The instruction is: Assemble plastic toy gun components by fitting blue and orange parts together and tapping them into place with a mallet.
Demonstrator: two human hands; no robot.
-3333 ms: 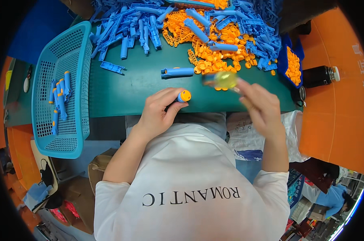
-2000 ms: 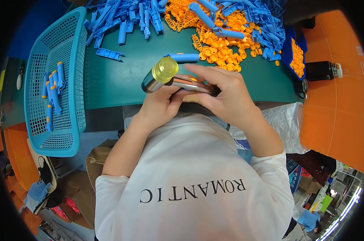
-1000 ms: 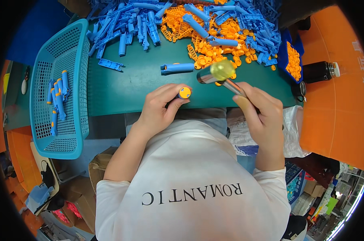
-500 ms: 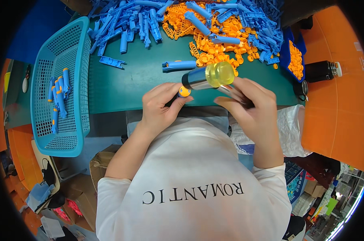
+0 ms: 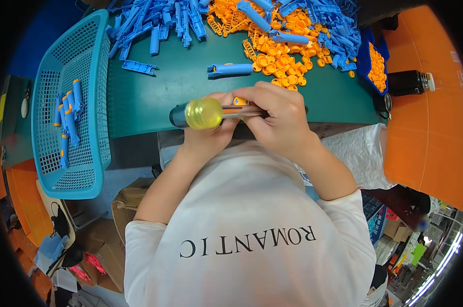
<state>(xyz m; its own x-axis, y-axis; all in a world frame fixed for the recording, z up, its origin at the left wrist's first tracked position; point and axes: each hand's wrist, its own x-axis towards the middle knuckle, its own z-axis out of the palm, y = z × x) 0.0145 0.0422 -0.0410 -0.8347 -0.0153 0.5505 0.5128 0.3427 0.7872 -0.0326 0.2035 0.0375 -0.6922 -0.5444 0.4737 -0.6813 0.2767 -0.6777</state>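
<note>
My right hand [image 5: 281, 113] is closed round the handle of a mallet [image 5: 204, 113]. The mallet has a clear yellow face, a dark opposite end and a metal handle, and its head hangs over my left hand [image 5: 209, 137]. My left hand is closed on a blue tube, most of it hidden by the fingers and the mallet. At the tube's top an orange cap [image 5: 238, 101] shows, with my right fingertips close against it. Just beyond my hands a blue tube half with an orange piece [image 5: 230, 70] lies on the green table [image 5: 165, 97].
At the left, a light-blue basket [image 5: 99, 176] holds several blue tubes with orange ends. Blue parts [image 5: 183, 20] and orange caps [image 5: 280, 65] are heaped at the back. To the right are a blue bin of orange pieces [image 5: 377, 69] and a dark bottle [image 5: 408, 82].
My right hand has moved left to the cap, and the mallet head has swung left over my left hand. My left hand still holds the tube. The whole view has shifted slightly.
</note>
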